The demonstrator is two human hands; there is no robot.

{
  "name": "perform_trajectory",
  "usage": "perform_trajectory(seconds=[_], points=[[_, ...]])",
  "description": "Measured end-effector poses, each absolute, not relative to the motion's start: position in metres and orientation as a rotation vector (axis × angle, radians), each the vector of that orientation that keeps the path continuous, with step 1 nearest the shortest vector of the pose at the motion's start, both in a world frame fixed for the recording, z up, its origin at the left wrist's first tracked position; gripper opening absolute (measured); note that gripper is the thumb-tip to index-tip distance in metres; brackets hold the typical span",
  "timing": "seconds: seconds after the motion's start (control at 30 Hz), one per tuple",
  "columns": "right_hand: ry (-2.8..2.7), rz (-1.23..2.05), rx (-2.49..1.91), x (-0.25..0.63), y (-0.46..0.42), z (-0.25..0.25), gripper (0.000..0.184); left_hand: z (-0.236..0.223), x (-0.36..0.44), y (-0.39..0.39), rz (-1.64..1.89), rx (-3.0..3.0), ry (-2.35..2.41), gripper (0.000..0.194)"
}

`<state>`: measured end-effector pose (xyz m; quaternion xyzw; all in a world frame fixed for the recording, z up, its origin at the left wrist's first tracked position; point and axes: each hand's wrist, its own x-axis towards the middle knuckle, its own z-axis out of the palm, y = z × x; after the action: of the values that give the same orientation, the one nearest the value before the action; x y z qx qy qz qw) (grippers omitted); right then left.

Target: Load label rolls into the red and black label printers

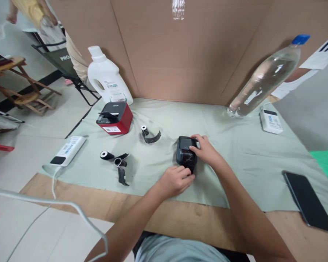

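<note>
A small black boxy device (186,154) with a flat panel on top and a glossy near side rests on the cloth. My right hand (205,150) grips its right side, thumb across the top and fingers behind. At its near lower end, my left hand (177,180) is closed, fingertips pinched against the dark edge; whether they hold a strip or the casing, I cannot tell. Left of the device lies a black roll with a curled strip (153,138). Nearer me are another black roll (107,155) and a small hollow roll with a loose strip (121,176).
A red and black box-shaped machine (123,120) stands before a white jug (108,78). Cardboard (180,54) rises behind. At right are a tilted water bottle (265,78), a white power bank (271,120) and a phone (307,200). Another power bank (68,151) trails a cable (79,209).
</note>
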<state>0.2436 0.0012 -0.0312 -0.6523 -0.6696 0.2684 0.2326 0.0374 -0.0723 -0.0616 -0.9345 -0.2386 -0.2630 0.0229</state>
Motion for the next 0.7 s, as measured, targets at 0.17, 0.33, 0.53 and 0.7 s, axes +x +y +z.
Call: perform_trajectory(seconds=[0.17,0.33,0.53,0.7], points=[[-1.871,0.739,-1.816,0.244,0.005,-0.030,0.036,-0.060,0.037,-0.078,-0.842,-2.934,-0.588,0.016],[-1.902,0.588,-1.910,0.225,-0.006,-0.015,0.039,-0.054,0.035,-0.082,-0.894,-2.919,-0.590,0.017],[-2.034,0.242,-2.171,0.176,-0.028,0.001,0.086,-0.047,0.034,-0.083,-1.094,-2.873,-0.557,0.017],[-2.018,0.148,-2.088,0.167,-0.037,-0.009,0.085,-0.043,0.031,-0.082,-1.156,-2.865,-0.566,0.016]])
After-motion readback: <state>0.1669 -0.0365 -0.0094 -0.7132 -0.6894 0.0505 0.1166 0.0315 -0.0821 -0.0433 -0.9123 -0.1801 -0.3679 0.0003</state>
